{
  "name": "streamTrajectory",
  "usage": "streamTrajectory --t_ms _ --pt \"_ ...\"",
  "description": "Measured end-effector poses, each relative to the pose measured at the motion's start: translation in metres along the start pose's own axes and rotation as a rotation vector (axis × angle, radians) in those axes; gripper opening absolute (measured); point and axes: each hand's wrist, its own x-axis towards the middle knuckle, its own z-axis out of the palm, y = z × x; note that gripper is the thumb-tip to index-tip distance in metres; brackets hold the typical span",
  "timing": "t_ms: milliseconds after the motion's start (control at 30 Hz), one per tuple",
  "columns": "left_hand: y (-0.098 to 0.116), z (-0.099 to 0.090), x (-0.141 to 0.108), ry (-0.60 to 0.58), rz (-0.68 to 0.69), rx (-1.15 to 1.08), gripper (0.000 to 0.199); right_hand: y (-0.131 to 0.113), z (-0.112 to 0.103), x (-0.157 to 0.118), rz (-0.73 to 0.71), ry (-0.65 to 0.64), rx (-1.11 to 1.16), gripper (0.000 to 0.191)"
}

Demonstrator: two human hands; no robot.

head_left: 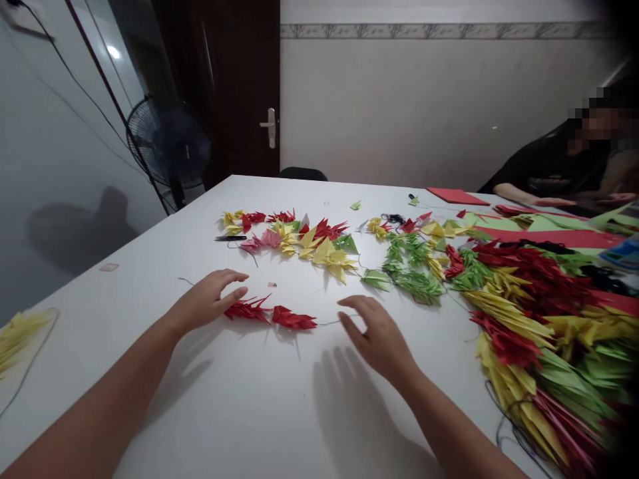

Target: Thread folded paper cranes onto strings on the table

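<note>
Two bunches of red folded paper (294,318) lie strung on a thin dark string across the white table (239,412). At the left end of this string of paper is my left hand (212,299), its fingers apart and curved, next to or just over the red paper. My right hand (372,329) is beyond the right end, fingers apart, close to the bare string; whether it touches the string I cannot tell. Neither hand shows anything gripped. Behind them lie yellow, pink and red folded pieces (319,249) and a green strung bunch (414,286).
Black scissors (230,238) lie at the back left. A big heap of strung paper (529,319) covers the right side, with red sheets (456,195) behind. Yellow folded paper (22,339) is at the left edge. A person (549,166) sits at the back right.
</note>
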Motion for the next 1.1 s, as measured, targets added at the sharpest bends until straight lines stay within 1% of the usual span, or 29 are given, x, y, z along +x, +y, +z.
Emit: streamTrajectory --t_ms 67,100,167,233,300,400,567,733,800,933,1000,1100 --pt "-0.005 0.002 0.005 -0.064 0.054 0.004 0.047 -0.027 0.011 0.014 -0.073 -0.165 0.016 0.024" --pt "-0.004 0.004 0.007 -0.099 0.093 0.009 0.048 -0.039 0.018 0.020 -0.097 -0.211 0.019 0.025" --pt "-0.001 0.010 0.012 -0.158 0.164 0.014 0.052 -0.056 0.035 0.029 -0.154 -0.244 0.024 0.029" --pt "0.004 0.015 0.015 -0.188 0.201 0.005 0.055 -0.062 0.050 0.033 -0.182 -0.244 0.016 0.030" --pt "0.007 0.018 0.016 -0.201 0.213 -0.017 0.055 -0.060 0.063 0.032 -0.188 -0.244 0.008 0.026" --pt "0.008 0.023 0.015 -0.217 0.191 -0.048 0.051 -0.049 0.072 0.028 -0.171 -0.229 0.024 0.020" --pt "0.006 0.029 0.010 -0.261 0.169 -0.113 0.043 -0.038 0.074 0.025 -0.168 -0.170 0.101 0.016" --pt "0.003 0.035 0.003 -0.227 0.198 -0.200 0.034 -0.032 0.078 0.023 -0.174 -0.144 0.212 0.013" --pt "0.001 0.038 0.001 -0.226 0.175 -0.228 0.036 -0.030 0.079 0.022 -0.159 -0.141 0.239 0.012" --pt "-0.002 0.044 -0.003 -0.229 0.155 -0.261 0.046 -0.028 0.082 0.022 -0.162 -0.133 0.262 0.011" --pt "-0.002 0.046 -0.004 -0.222 0.149 -0.278 0.046 -0.028 0.082 0.022 -0.163 -0.131 0.262 0.011" --pt "0.001 0.048 -0.004 -0.193 0.122 -0.305 0.042 -0.027 0.082 0.022 -0.159 -0.140 0.257 0.014"
